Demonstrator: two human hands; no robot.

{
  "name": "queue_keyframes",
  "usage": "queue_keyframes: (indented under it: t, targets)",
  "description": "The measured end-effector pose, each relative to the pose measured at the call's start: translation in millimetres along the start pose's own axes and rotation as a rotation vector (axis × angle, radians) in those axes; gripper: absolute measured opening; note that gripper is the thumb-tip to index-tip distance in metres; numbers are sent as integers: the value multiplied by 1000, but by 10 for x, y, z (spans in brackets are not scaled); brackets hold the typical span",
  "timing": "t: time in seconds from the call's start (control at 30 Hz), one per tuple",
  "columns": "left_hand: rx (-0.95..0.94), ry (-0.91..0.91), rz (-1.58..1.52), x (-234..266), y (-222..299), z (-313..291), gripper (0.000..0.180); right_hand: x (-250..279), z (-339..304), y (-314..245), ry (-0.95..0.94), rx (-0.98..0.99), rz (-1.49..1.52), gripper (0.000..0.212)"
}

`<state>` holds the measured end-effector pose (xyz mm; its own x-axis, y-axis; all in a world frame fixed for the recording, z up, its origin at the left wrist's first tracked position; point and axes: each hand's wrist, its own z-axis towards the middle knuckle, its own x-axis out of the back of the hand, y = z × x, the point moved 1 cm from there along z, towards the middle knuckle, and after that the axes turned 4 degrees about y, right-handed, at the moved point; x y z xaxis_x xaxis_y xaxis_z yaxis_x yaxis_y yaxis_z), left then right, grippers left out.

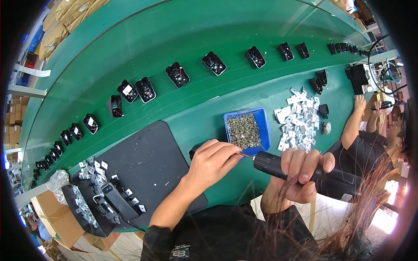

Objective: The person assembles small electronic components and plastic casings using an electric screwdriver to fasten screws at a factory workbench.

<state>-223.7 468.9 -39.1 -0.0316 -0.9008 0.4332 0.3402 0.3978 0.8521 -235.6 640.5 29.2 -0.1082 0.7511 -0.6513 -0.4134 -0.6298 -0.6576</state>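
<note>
Screwdriver — snug inside right grip, bit at left grip — left's hold unclear.

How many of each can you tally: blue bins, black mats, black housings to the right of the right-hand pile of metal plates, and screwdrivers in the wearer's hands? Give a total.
Blue bin: 1
Black mat: 1
Black housings: 3
Screwdriver: 1
Total: 6
</note>
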Motion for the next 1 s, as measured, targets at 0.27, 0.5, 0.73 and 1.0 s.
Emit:
queue_keyframes:
  t: [0.27, 0.5, 0.73, 1.0]
  targets:
    - [-19, 22, 13, 1, -51, -36, 25, 8, -20, 34, 11, -66, 14, 39]
    - [-58, 28, 59, 11, -55, -56, 24, 9, -7, 78, -19, -130, -14, 37]
    - [10, 46, 123, 378, 3, -61, 43, 74, -69, 187, -80, -138, 5, 39]
    - [198, -293, 363, 581, -195, -489, 91, -57, -329, 578, -38, -320, -20, 41]
